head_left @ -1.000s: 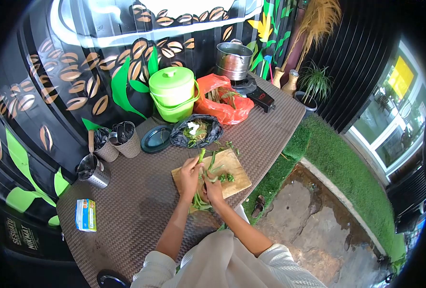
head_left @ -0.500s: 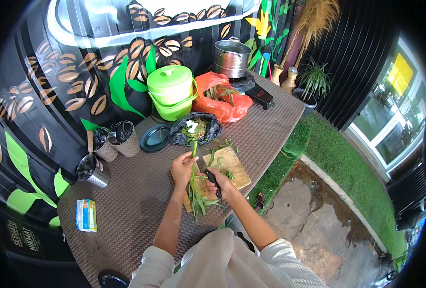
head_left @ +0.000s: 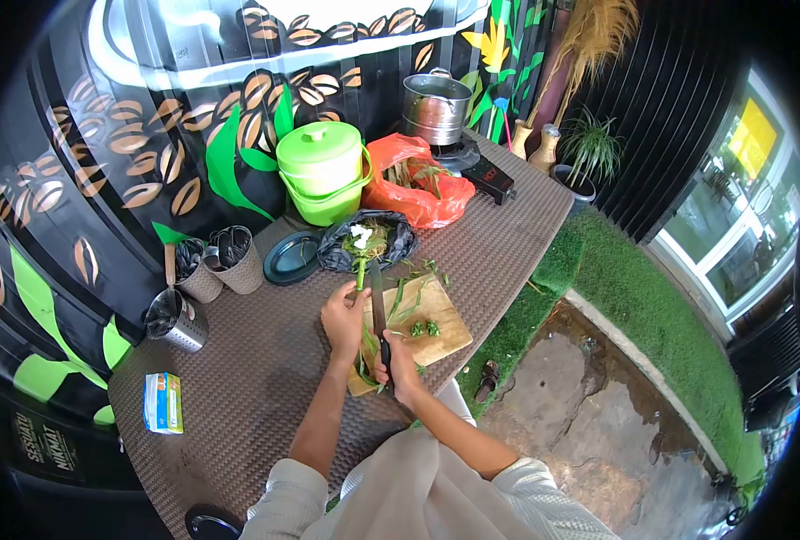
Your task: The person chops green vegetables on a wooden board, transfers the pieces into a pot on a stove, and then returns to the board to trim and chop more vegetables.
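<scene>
Woven brown counter (head_left: pixel 265 396) with cutting board (head_left: pixel 440 328) near its front edge. Left hand (head_left: pixel 344 317), fingers curled, pins green stalks (head_left: pixel 364 346) flat on the board so they cannot roll. Right hand (head_left: pixel 398 367), fingers wrapped tight, grips the knife (head_left: pixel 377 301), blade lying over the stalks.

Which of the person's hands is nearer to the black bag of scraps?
Left. The left hand holds green stalks whose tips reach the black bag. The right hand grips the knife nearer the person, at the cutting board.
</scene>
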`<state>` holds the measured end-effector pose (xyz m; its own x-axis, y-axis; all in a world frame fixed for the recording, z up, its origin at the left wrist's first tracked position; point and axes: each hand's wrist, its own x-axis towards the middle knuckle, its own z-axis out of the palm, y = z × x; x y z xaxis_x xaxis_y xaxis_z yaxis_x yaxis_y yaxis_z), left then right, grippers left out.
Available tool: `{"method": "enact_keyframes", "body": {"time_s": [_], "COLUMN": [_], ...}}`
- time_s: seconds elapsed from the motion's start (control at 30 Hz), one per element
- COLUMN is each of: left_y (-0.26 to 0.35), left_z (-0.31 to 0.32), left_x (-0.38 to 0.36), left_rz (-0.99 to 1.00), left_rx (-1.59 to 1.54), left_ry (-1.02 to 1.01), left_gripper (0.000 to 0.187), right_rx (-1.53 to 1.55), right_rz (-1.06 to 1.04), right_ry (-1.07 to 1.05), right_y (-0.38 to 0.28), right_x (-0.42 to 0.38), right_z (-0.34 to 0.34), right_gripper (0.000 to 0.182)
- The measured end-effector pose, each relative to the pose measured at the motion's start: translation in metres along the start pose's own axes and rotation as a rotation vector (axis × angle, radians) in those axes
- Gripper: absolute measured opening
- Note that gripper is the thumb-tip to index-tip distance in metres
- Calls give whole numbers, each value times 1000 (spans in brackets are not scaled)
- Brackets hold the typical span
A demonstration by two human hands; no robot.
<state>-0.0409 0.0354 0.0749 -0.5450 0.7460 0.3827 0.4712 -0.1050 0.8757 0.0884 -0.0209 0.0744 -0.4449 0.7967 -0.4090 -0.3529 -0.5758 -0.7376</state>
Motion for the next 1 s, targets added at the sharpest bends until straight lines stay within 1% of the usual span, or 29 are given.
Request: {"method": "enact_keyframes", "body": {"time_s": [0.07, 0.13, 0.27, 0.33, 0.37, 0.43, 0.47, 0.53, 0.67, 0.7, 0.73, 0.77, 0.8, 0.83, 0.87, 0.93, 1.0], "left_y": [2, 4, -18, -28, -33, -51, -59, -67, -67, -62, -57, -53, -47, -42, -36, -32, -28], "left_z": [-1, -2, 3, 1, 1, 1, 0, -3, -7, -8, -9, -11, -13, -14, -15, -15, -13], "left_x": [-1, -3, -3, -5, -5, -5, -6, -7, -9, -8, -6, -3, 0, 3, 4, 7, 7], "left_rz": [15, -6, -44, -104, -105, -185, -187, -276, -319, -331, -343, -341, -336, -332, -333, -351, -345], "left_rx": [8, -1, -110, -6, -6, -83, -83, -301, -348, -382, -416, -415, -445, -475, -476, -649, -691], "left_ry": [25, 12, -59, -190, -191, -383, -383, -493, -487, -446, -404, -406, -427, -446, -445, -446, -410], "left_gripper": [28, 27, 28, 30, 30, 31, 31, 30, 33, 34, 35, 35, 36, 37, 37, 37, 37], "right_rx": [-7, 101, 97, 55, 55, 11, 10, -32, -111, -151, -191, -189, -207, -226, -228, -259, -246], "right_rz": [11, 101, 80, 86, 86, 115, 116, 85, 80, 73, 65, 63, -13, -87, -87, -174, -174], "right_ry": [23, 11, -15, -3, -2, 23, 23, 53, 46, 77, 108, 109, 118, 127, 127, 88, 69], "right_y": [7, 4, 0, 4, 6, 4, 5, 8, 11, 8, 4, 3, 4, 4, 3, -2, -9], "right_x": [10, 12, 8, 13, 14, 12, 11, 12, 10, 6, 2, -1, -4, -5, -5, -1, 0], "right_z": [-3, -3, -1, -3, -5, -4, -3, -4, -4, -1, 3, 6, 9, 9, 9, 8, 7], "right_gripper": [38, 38, 35, 35, 35, 38, 38, 40, 40, 35, 34, 34, 33, 41, 41, 52, 51]}}
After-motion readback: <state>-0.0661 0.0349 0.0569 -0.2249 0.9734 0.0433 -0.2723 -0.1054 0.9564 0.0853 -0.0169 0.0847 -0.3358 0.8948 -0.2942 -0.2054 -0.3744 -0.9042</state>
